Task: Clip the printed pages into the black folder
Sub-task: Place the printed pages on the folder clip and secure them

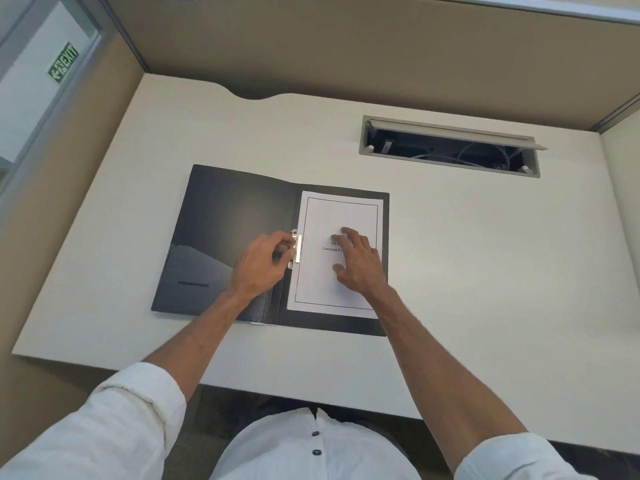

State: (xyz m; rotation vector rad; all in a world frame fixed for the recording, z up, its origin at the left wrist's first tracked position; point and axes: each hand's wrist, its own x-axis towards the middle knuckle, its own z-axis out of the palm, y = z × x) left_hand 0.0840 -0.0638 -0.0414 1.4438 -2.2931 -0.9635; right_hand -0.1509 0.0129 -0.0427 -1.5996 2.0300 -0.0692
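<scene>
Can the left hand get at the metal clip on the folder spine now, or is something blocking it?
Probably yes. The left hand is already at the metal clip, with nothing between them; the right hand lies apart on the printed pages.

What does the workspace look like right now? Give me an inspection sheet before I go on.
Surface: pale desk, flat, with a curved cut-out at the far edge.
Job's things: black folder lies open; printed pages sit on its right half, left edge at the metal clip by the spine.
Clutter: nothing seen.
Hands: left hand has its fingers at the clip; whether the clip is closed cannot be told. Right hand presses flat on the pages.
Cables: loose cables inside the open cable tray set into the desk, far right; none on the desk top.
Surroundings: beige cubicle partitions on three sides; green exit sign on the left.
</scene>
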